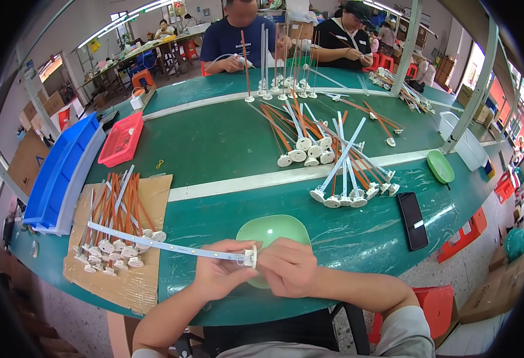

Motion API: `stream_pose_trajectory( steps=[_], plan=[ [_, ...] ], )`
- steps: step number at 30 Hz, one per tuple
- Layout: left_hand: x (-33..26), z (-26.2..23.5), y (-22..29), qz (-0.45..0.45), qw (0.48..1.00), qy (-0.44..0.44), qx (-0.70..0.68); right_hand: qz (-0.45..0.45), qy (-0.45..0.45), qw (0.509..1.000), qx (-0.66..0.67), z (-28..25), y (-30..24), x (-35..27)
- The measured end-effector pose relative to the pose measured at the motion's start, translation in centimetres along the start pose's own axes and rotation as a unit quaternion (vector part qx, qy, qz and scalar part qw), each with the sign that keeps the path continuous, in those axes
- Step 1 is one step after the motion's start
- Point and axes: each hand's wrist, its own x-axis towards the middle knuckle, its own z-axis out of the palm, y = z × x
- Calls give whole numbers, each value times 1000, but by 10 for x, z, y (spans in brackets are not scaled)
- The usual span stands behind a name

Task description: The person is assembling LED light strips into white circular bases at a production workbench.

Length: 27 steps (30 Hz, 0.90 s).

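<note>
My left hand (217, 275) is closed on an LED strip (172, 247), a long pale bar with small yellow diodes. It stretches out to the left, and its white round end cap (250, 257) sits between my two hands. Against the far face of that cap, the fingers of my right hand (289, 268) are pinched together; whatever they grip is hidden. Beneath both hands stands a light green bowl (274, 224), partly covered by them. A heap of similar strips with white caps (119, 246) lies to the left on a cardboard sheet (154, 280).
More capped strips (345, 200) lie across the green table (214, 212). At the left are a blue bin (59, 173) and a red basket (122, 140). A phone (413, 221) and a green dish (439, 167) lie right. Two people sit across the table.
</note>
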Motion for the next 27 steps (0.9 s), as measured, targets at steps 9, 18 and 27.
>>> stream_pose_trajectory(
  steps=[9,18,27],
  plan=[
    [-1,-6,1,4,998,59,12,140,11,986,94,6,1,5],
    [4,6,4,-41,993,97,-61,171,-2,976,136,-5,4,3],
    [2,3,2,-41,994,92,-28,194,4,969,155,0,5,-1]
  ],
)
